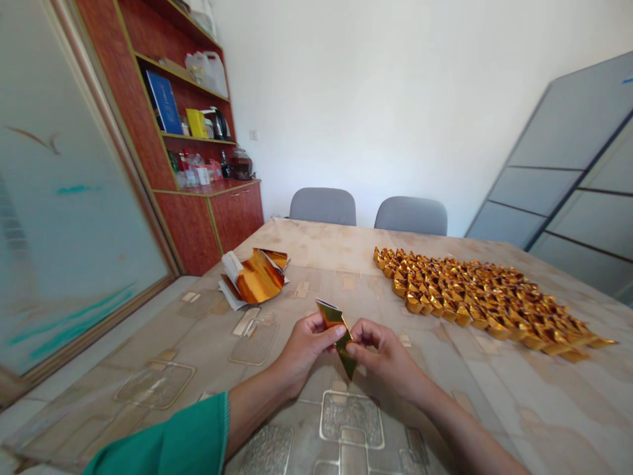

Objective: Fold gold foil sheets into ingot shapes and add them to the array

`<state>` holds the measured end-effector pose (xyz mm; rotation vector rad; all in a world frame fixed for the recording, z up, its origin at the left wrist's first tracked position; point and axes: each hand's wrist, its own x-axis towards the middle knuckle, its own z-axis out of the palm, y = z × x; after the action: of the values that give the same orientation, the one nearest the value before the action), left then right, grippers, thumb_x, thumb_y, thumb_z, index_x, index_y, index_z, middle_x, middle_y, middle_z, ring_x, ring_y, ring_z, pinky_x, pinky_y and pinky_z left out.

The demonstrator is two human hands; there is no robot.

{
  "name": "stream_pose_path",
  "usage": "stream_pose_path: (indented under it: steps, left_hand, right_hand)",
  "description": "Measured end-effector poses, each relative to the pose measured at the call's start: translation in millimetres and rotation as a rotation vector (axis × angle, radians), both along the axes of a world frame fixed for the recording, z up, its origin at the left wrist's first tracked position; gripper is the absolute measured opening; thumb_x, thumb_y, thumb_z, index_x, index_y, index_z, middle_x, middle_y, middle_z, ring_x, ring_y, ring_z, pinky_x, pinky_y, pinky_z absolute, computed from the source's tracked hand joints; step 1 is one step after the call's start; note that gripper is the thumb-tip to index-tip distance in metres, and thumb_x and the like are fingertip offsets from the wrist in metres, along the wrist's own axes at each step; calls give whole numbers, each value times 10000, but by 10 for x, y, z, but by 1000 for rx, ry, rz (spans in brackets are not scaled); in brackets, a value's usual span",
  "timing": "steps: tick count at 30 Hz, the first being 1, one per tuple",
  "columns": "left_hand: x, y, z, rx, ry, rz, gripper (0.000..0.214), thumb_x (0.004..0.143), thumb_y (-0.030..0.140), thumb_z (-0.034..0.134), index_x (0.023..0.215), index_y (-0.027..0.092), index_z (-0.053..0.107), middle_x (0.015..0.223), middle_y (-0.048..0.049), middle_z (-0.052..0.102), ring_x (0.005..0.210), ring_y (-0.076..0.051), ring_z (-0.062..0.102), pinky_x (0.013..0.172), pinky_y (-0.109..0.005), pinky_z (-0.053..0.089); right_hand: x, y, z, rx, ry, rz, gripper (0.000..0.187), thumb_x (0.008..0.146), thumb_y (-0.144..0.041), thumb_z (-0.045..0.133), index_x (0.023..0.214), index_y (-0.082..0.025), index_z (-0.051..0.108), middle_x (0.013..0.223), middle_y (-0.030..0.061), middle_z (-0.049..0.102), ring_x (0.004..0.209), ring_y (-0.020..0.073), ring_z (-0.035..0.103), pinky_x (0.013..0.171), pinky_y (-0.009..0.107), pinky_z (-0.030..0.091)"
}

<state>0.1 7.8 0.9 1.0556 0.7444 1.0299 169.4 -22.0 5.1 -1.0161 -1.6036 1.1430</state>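
My left hand (306,349) and my right hand (383,356) hover above the table, pinching a strip of folded gold foil paper (337,334) between them. The strip is gold on one face, and its pointed end hangs down between my fingers. Farther right, several rows of small folded gold foil ingots (475,300) lie packed together on the patterned table cover (316,247). Past my left hand, a loose heap of gold foil sheets and white paper (254,277) rests on the cover.
A green sleeve (168,442) covers my left forearm. A red wooden cabinet (198,132) with cluttered shelves stands behind the table at left, beside a glass door (69,198). Two grey chairs (368,211) stand at the far edge. Grey panels (558,171) lean on the right wall.
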Motion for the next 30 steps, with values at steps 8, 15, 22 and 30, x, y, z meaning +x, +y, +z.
stream_pose_path:
  steps: [8, 15, 22, 30]
  left_hand:
    - [45, -45, -29, -61, -39, -22, 318, 687, 379, 827, 840, 130, 703, 762, -23, 654, 660, -111, 549, 585, -207, 388]
    - [61, -8, 6, -17, 0, 166, 340, 612, 407, 849, 732, 114, 724, 663, -21, 655, 593, -118, 528, 555, -221, 382]
    - [9, 71, 62, 5, -9, 304, 319, 580, 383, 858, 680, 114, 720, 611, -9, 642, 557, -112, 500, 530, -226, 347]
    - [-78, 189, 40, -140, -114, 259, 410, 523, 432, 887, 730, 135, 696, 686, -24, 667, 607, -123, 554, 544, -229, 355]
  right_hand:
    - [-116, -20, -70, -102, 244, -9, 353, 876, -505, 642, 734, -195, 552, 675, -19, 579, 611, 128, 488, 600, 260, 391]
    - [-139, 8, -134, -132, 243, -37, 292, 820, -444, 721, 769, -187, 593, 697, -18, 598, 634, 128, 507, 611, 250, 383]
    - [-110, 27, -118, -248, 287, -53, 357, 685, -446, 808, 773, -188, 578, 589, -56, 533, 496, 93, 412, 493, 227, 311]
    - [-10, 4, -124, 171, -147, -115, 494, 855, -220, 617, 1327, -247, 473, 926, 18, 636, 755, 163, 577, 704, 297, 465]
